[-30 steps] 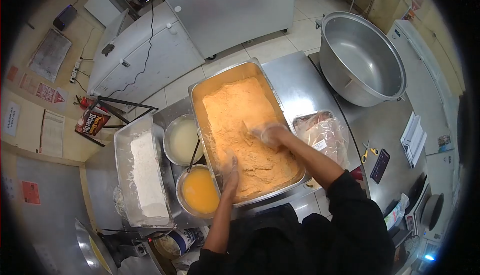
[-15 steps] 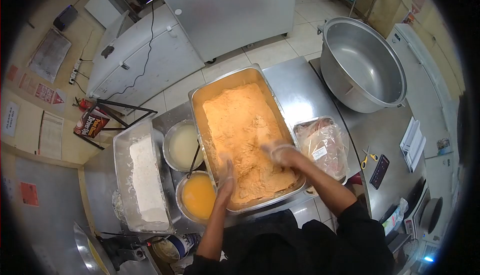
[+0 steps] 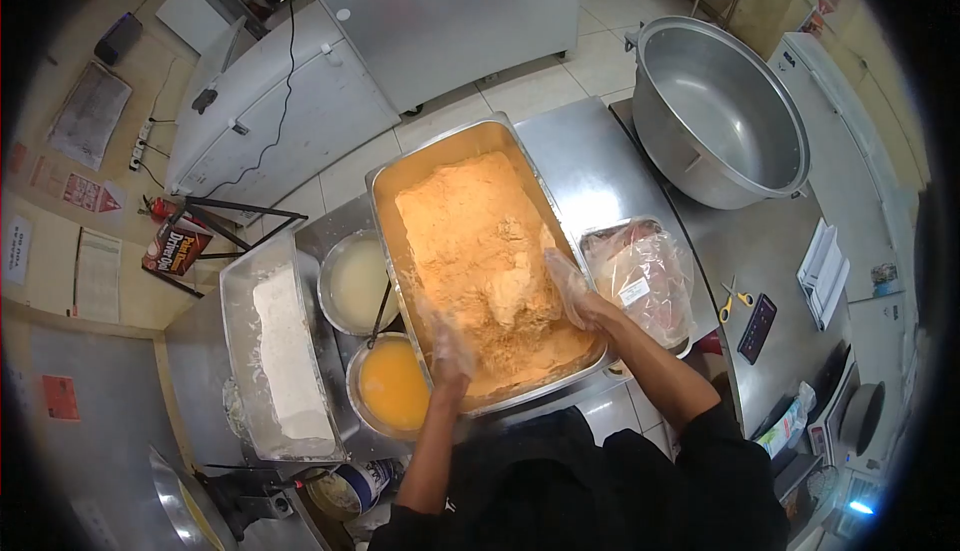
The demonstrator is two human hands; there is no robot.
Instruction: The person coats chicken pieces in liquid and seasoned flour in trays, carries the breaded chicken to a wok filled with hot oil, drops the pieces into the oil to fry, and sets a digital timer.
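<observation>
A deep metal pan [image 3: 382, 213] holds a bed of orange breading flour [image 3: 455, 216]. In its nearer half, a lumpy flour-coated piece [image 3: 510, 291] sticks up from loose, crumbly flour; what is under the coating cannot be made out. My left hand [image 3: 450, 353], in a clear plastic glove, is at the pan's left side over the flour, fingers stretched out. Across from it, my right hand [image 3: 570, 289], gloved too, stands along the right wall with fingers extended beside the coated piece. Neither hand grips anything.
Left of the pan are a bowl of yellow liquid [image 3: 393, 383], a bowl of pale liquid [image 3: 362, 286] and a tray of white flour [image 3: 285, 361]. To the right lie bagged meat [image 3: 640, 276], scissors [image 3: 737, 301] and a phone [image 3: 757, 329]. A large pot [image 3: 720, 116] stands behind.
My right hand has moved from the middle of the flour to the pan's right wall. The coated lump shows more plainly. My left hand has shifted slightly. The whole view has tilted a little.
</observation>
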